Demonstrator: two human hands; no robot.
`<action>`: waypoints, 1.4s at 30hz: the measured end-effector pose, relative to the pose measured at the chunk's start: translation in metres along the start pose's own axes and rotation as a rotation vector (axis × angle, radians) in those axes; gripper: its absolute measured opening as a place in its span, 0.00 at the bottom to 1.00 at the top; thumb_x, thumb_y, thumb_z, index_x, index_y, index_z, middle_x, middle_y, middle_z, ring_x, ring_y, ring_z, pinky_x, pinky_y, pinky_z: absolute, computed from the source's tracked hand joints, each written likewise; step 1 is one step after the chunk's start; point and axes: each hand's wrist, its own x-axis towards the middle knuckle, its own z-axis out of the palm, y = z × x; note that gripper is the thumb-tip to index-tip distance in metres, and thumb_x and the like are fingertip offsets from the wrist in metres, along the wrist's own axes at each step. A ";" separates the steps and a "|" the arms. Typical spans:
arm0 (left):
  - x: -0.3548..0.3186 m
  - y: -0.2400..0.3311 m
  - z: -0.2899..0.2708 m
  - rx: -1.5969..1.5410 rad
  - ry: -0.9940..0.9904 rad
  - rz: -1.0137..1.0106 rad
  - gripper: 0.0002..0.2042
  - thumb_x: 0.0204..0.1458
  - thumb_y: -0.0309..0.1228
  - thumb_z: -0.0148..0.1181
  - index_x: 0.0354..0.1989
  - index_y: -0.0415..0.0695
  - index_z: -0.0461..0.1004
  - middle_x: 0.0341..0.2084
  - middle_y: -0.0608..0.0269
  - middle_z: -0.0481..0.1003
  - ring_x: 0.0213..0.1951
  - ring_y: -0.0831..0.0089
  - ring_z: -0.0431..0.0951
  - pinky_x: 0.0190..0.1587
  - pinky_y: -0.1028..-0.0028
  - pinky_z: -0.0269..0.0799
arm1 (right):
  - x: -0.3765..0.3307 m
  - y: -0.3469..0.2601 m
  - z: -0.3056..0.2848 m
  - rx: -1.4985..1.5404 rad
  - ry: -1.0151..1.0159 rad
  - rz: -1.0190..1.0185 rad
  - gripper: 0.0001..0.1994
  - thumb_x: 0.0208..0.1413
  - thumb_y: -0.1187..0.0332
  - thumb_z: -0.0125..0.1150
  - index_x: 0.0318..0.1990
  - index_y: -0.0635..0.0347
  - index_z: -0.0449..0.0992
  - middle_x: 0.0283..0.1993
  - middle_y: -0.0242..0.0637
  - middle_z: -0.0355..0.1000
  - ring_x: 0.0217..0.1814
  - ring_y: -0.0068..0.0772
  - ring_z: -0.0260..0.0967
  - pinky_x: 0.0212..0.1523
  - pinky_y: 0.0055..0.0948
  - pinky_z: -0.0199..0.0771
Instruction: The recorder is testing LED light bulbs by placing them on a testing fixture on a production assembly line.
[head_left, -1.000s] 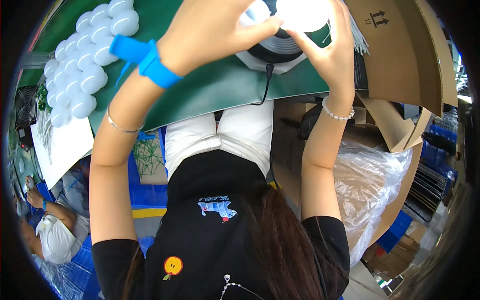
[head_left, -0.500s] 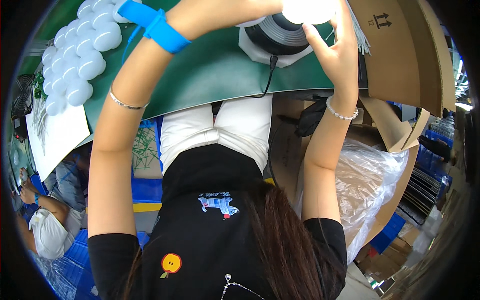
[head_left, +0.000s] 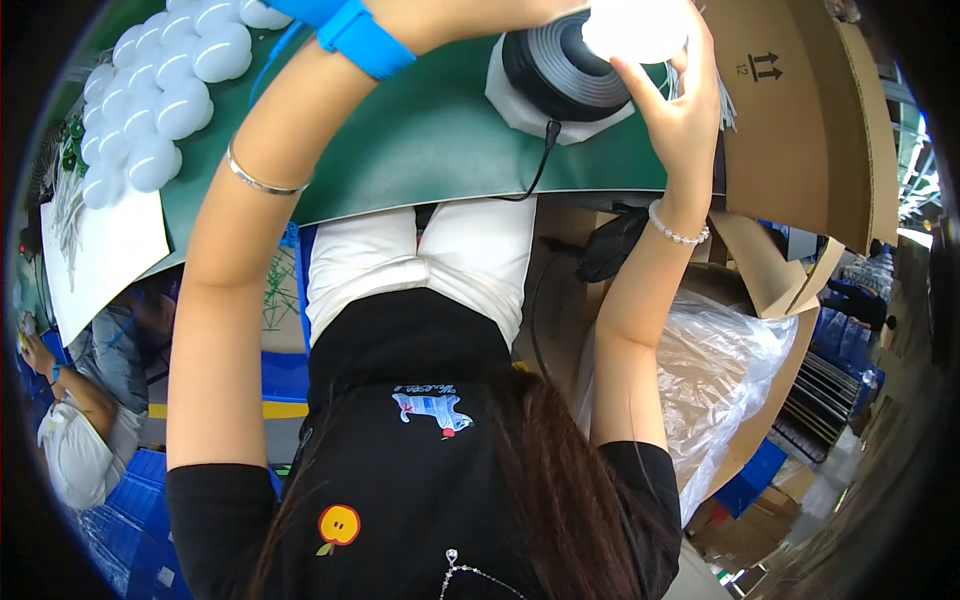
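A glowing white bulb-like dome (head_left: 640, 28) is at the upper edge, with my right hand (head_left: 682, 105) closed on its right side, thumb underneath. Its surface is too bright to show detail. My left hand (head_left: 505, 12) reaches toward the dome from the left; the upper edge of the picture cuts off most of its fingers, so its grip is hidden. Just below and left of the dome sits a black round device (head_left: 535, 75) with grey ribbed rings, on a white angular base (head_left: 500, 100). A black cable (head_left: 545, 155) runs from it over the table edge.
Rows of white domes (head_left: 155, 110) stand at the left of the green table (head_left: 400, 150). White strands lie on a white sheet (head_left: 120, 245) there. An open carton (head_left: 800, 120) is at the right; below it, a plastic-lined box (head_left: 700, 370). Another person (head_left: 85, 430) sits far left.
The dome and my right hand have shifted slightly right relative to the black device, uncovering more of its ribbed rings. The whole view has also moved a little.
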 end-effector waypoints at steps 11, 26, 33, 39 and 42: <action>-0.118 0.010 -0.057 -0.098 0.333 -0.432 0.02 0.47 0.23 0.56 0.26 0.39 0.74 0.25 0.57 0.76 0.29 0.66 0.76 0.33 0.75 0.69 | 0.000 0.020 0.003 0.020 0.004 -0.060 0.33 0.38 0.70 0.70 0.55 0.66 0.63 0.52 0.45 0.65 0.51 0.37 0.66 0.47 0.32 0.68; -0.249 0.023 -0.052 0.118 0.382 -0.705 0.27 0.38 0.22 0.65 0.49 0.38 0.62 0.44 0.52 0.70 0.48 0.57 0.69 0.51 0.65 0.63 | -0.005 0.004 0.000 -0.151 0.020 -0.030 0.32 0.35 0.73 0.72 0.52 0.67 0.65 0.54 0.45 0.63 0.53 0.36 0.65 0.52 0.31 0.67; -0.246 0.023 -0.049 -0.054 0.490 -0.764 0.31 0.38 0.17 0.56 0.53 0.41 0.51 0.51 0.46 0.62 0.55 0.53 0.63 0.58 0.59 0.55 | -0.013 0.008 -0.001 -0.077 0.024 0.097 0.36 0.39 0.73 0.70 0.57 0.68 0.58 0.59 0.42 0.56 0.60 0.37 0.57 0.58 0.35 0.62; -0.247 0.020 -0.049 -0.089 0.496 -0.677 0.30 0.38 0.16 0.54 0.53 0.41 0.52 0.51 0.45 0.63 0.55 0.52 0.63 0.58 0.59 0.55 | -0.013 0.008 0.005 -0.134 0.113 0.091 0.35 0.36 0.72 0.72 0.54 0.69 0.61 0.52 0.45 0.61 0.53 0.38 0.63 0.51 0.34 0.66; -0.248 0.020 -0.049 -0.071 0.485 -0.669 0.29 0.39 0.16 0.54 0.53 0.41 0.52 0.50 0.45 0.64 0.55 0.51 0.63 0.57 0.59 0.55 | -0.012 0.007 0.007 -0.141 0.114 0.083 0.35 0.36 0.72 0.72 0.54 0.69 0.61 0.53 0.45 0.61 0.53 0.38 0.63 0.51 0.34 0.67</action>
